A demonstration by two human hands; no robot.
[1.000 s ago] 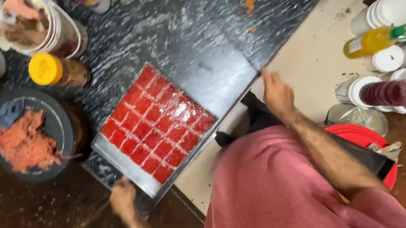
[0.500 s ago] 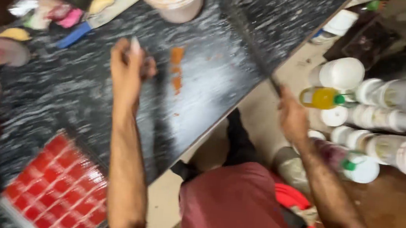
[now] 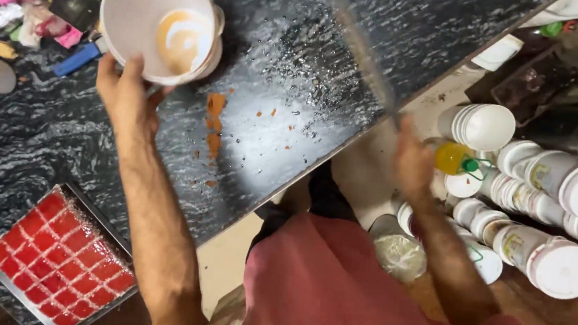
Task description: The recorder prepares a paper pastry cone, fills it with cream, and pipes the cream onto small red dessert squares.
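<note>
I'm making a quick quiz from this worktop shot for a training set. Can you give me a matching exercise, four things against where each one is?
Things:
1. white bucket
2. metal tray of red squares
3. yellow squeeze bottle
4. orange smears

Places:
A. on the dark stone worktop, just below the bucket
B. lower left corner of the worktop
C. off the worktop edge, among white lidded tubs
D. top left, with the left hand on its rim

Pairs: 1-D, 2-B, 3-C, 4-A
</note>
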